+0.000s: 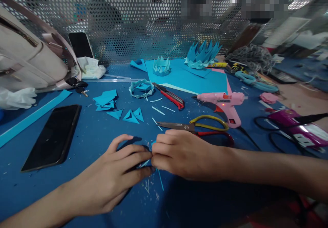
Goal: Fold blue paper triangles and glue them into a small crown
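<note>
My left hand [119, 175] and my right hand [179, 154] meet at the front middle of the table. Their fingertips pinch a small piece of blue paper [145, 163], mostly hidden behind the fingers. My left index finger is lifted away. Just beyond the hands lie folded blue paper triangles [131, 116] and a stack of blue paper pieces [105, 100]. Scissors [179, 126] with yellow and red handles rest right behind my right hand. Thin paper scraps [158, 110] are scattered around.
A pink glue gun [222, 99] with a lit light and cord lies to the right, near a red utility knife [172, 97]. Folded paper rings [141, 89] and a spiky blue paper piece [202, 55] stand behind. A phone [52, 137] and bag [28, 57] are left; a purple power strip [294, 127] is right.
</note>
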Available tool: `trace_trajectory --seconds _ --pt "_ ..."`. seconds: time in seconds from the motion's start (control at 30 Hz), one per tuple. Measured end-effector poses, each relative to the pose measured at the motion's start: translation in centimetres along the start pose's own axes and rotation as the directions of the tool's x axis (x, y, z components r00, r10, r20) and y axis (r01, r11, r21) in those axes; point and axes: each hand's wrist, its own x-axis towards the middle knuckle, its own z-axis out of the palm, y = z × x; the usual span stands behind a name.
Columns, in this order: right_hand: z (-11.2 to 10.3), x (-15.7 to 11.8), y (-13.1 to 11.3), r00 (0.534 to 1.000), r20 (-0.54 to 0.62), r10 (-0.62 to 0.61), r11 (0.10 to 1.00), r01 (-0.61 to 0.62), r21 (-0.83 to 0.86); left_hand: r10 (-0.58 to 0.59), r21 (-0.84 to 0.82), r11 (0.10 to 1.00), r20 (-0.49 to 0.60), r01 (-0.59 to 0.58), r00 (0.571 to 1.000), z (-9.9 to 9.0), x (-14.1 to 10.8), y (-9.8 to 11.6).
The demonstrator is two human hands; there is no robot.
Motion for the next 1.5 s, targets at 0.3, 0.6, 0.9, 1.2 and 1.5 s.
trace_trajectory --seconds 0.3,0.6,0.9,1.2,1.5 --pt "-0.8 0.4 -0.3 1.000 0.022 -0.003 1.000 0.003 -0.016 -0.011 -0.049 0.999 0.001 0.011 1.000 -0.1 0.0 0.2" --pt "-1.2 0.9 -0.5 0.996 0.051 -0.074 0.995 0.077 -0.065 0.016 -0.011 1.000 0.020 -0.016 1.000 -0.3 0.0 0.1" --pt "-1.2 1.4 -1.1 0.983 0.152 0.102 0.994 -0.105 0.016 0.101 0.132 0.987 -0.042 -0.094 0.994 0.2 -0.7 0.2" --pt "-3.4 3.5 -0.7 0.911 0.387 0.141 0.974 -0.197 0.110 0.087 0.238 0.970 -0.164 -0.046 0.983 0.7 -1.2 0.5" --pt "-4.3 4.3 0.2 0.871 0.460 0.171 0.939 -0.286 0.192 0.155 0.319 0.940 -0.094 -0.118 0.983 0.4 -0.5 1.0"
